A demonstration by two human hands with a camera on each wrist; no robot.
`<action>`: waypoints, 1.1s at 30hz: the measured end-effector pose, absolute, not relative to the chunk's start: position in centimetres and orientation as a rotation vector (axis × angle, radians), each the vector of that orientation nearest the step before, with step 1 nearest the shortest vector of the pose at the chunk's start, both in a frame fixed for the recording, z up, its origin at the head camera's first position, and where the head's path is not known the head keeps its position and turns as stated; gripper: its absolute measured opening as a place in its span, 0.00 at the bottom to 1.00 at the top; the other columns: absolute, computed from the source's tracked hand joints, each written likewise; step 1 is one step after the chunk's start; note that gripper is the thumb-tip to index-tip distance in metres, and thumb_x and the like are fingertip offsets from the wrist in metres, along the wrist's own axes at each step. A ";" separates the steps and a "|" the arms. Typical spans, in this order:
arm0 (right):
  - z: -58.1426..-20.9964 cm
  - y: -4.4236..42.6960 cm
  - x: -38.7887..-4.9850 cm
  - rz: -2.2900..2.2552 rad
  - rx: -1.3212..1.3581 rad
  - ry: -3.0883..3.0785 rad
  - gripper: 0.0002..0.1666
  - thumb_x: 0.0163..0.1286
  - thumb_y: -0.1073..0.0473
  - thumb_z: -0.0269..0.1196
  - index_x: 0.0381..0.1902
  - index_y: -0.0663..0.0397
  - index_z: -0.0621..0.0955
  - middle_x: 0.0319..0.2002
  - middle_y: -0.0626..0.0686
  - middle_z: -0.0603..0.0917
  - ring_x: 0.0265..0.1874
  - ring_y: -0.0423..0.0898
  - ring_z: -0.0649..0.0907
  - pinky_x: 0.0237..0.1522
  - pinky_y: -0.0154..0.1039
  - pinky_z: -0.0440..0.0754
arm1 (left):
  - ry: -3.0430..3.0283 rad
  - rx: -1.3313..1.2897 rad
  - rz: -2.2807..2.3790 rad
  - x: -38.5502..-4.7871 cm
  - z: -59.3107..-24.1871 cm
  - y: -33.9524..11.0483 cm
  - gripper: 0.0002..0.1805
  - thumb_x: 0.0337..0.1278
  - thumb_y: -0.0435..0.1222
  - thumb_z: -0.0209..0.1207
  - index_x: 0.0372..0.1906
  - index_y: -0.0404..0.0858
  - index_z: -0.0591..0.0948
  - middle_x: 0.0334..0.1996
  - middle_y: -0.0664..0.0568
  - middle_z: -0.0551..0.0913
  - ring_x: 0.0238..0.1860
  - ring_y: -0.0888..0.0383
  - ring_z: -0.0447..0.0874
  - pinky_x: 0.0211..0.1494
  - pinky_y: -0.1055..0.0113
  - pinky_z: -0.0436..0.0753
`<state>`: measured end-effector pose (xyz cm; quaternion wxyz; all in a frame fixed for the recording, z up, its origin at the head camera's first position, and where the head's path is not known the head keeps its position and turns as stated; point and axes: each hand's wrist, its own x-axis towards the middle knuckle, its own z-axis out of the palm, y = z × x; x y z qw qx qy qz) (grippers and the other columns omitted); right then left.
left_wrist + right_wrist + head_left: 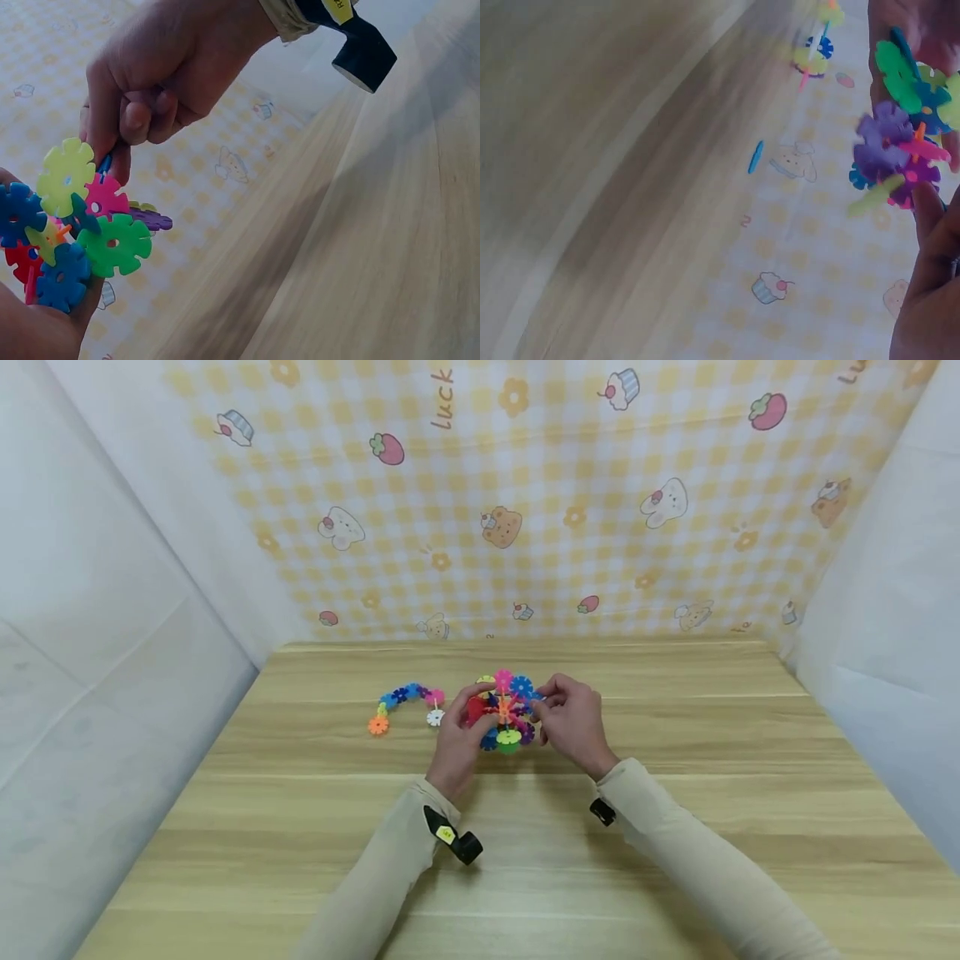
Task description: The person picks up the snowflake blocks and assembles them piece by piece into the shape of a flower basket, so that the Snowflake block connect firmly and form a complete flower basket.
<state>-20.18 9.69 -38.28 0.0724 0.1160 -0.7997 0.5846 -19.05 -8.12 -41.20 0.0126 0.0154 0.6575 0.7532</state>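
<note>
My left hand (456,752) holds a ball-like cluster of interlocking snowflake discs (508,739) above the table. Red, orange, pink, blue, purple, yellow and green discs stick out of it at many angles. At the cluster's right side, my right hand (576,727) pinches a blue disc (105,163) between thumb and fingers, seen edge-on in the left wrist view beside a pink disc (107,196). Whether its slot is joined to the cluster cannot be made out. In the right wrist view a purple disc (881,142) faces the camera near the right thumb.
A curved chain of joined discs (400,695) lies on the wooden table (525,860) left of the hands, with an orange disc (378,726) at one end and a white disc (435,717) at the other. A yellow checked cloth (570,468) hangs behind the table.
</note>
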 end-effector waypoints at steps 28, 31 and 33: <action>-37.7 10.5 -21.9 1.718 0.530 -2.633 0.15 0.80 0.56 0.52 0.50 0.55 0.83 0.32 0.60 0.89 0.22 0.65 0.85 0.21 0.47 0.82 | 1.543 0.002 2.626 -19.9 -40.1 -11.6 0.17 0.75 0.33 0.47 0.61 0.48 0.74 0.45 0.56 0.73 0.40 0.65 0.77 0.41 0.76 0.81; -38.0 10.4 -23.1 1.592 0.602 -2.778 0.15 0.79 0.58 0.52 0.47 0.59 0.84 0.34 0.64 0.88 0.22 0.63 0.84 0.25 0.47 0.83 | 1.478 0.063 2.696 -20.0 -39.4 -13.1 0.17 0.76 0.34 0.43 0.63 0.47 0.71 0.53 0.56 0.72 0.47 0.65 0.77 0.46 0.75 0.81; -38.4 10.1 -24.1 1.439 0.651 -2.919 0.14 0.78 0.59 0.54 0.45 0.61 0.84 0.35 0.64 0.87 0.22 0.56 0.83 0.27 0.44 0.84 | 1.501 0.088 2.714 -20.0 -38.8 -14.1 0.18 0.77 0.36 0.41 0.64 0.47 0.70 0.56 0.56 0.72 0.52 0.64 0.76 0.49 0.74 0.81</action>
